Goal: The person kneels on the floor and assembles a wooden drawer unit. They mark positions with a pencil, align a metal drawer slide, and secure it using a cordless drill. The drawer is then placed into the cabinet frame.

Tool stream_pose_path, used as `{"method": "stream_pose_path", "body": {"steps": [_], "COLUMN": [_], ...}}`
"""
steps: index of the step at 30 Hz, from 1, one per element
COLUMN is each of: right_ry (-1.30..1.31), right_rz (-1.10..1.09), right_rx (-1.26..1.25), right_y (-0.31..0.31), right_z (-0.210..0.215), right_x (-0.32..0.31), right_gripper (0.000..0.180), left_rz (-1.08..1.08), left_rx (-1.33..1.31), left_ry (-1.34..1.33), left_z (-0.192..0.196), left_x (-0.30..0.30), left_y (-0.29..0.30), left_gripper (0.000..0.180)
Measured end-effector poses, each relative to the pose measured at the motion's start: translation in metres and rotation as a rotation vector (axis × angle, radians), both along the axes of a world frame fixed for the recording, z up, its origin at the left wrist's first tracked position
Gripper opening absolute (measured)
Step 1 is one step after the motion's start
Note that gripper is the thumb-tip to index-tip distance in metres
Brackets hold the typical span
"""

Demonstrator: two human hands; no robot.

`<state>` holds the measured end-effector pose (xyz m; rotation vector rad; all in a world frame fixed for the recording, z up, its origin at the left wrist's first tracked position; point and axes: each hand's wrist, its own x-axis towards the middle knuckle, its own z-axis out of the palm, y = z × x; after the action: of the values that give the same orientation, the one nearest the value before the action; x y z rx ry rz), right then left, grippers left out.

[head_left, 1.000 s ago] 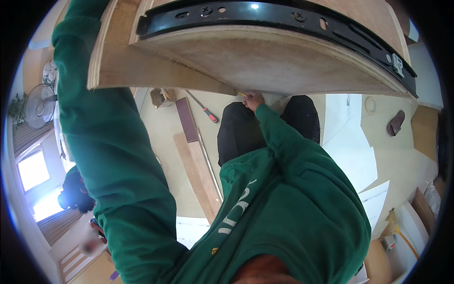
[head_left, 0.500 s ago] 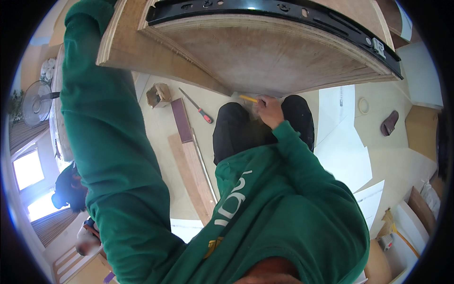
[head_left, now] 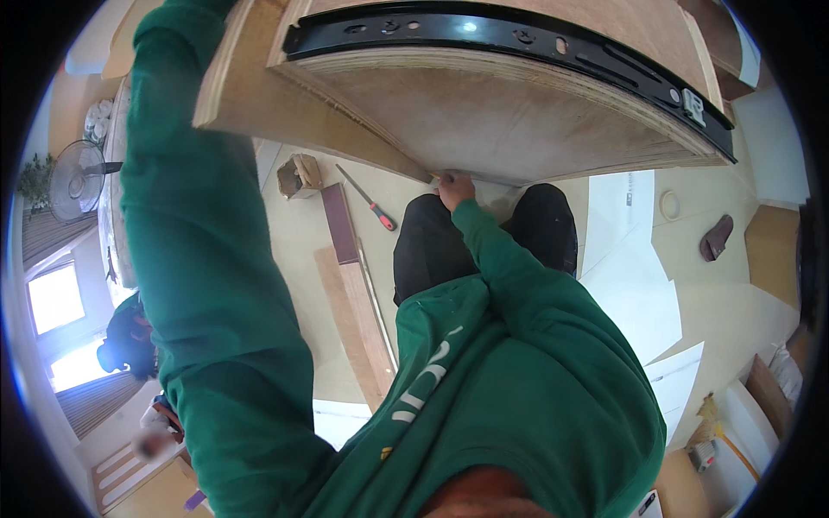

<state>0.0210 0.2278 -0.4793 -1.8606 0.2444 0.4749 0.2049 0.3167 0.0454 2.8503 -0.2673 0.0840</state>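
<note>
A plywood drawer box (head_left: 414, 104) fills the top of the view, with a black metal drawer slide (head_left: 471, 28) along its edge. My left arm (head_left: 207, 216) reaches up along the drawer's left side, and the hand itself is out of sight past the top edge. Under the box's lower edge, between my knees, my right hand (head_left: 455, 188) is closed with its fingertips up by the wood. It holds a thin yellow pencil, now almost wholly hidden by the fingers and the panel edge.
On the floor to the left lie a red-handled file (head_left: 380, 216), wood strips (head_left: 341, 224) and a small open carton (head_left: 300, 177). White sheets (head_left: 635, 285) cover the floor at right, near a tape roll (head_left: 669, 205) and a brown sandal (head_left: 715, 237). Another person (head_left: 129, 337) is at far left.
My right hand has moved left and up, to the drawer's lower edge, taking the pencil mostly out of sight. The drawer appears slightly lower and farther right in view.
</note>
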Motion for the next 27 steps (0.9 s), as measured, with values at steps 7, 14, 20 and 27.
{"method": "stream_pose_path", "body": {"steps": [7,14,20,27], "right_ry": [-0.211,-0.785,-1.027,-0.888], "right_rz": [-0.158,-0.286,-0.84,-0.452], "right_rx": [0.751,1.132,0.9,0.739], "right_y": [-0.092,-0.141,-0.229,-0.23], "right_z": [0.288,0.396,0.324,0.214], "right_x": [-0.033,-0.057,0.008,0.131], "right_gripper": [0.032,0.039,0.032,0.031], "left_rz": [-0.232,-0.168,0.079,-0.158], "left_rx": [0.588,0.225,0.378,0.505], "left_ry": [-0.132,-0.372,0.141,-0.003], "left_z": [-0.036,-0.051,0.0,-0.003], "left_x": [0.076,0.062,0.001,-0.009], "left_y": [0.026,0.052,0.003,0.013], "left_gripper": [0.041,0.045,0.065,0.064]}}
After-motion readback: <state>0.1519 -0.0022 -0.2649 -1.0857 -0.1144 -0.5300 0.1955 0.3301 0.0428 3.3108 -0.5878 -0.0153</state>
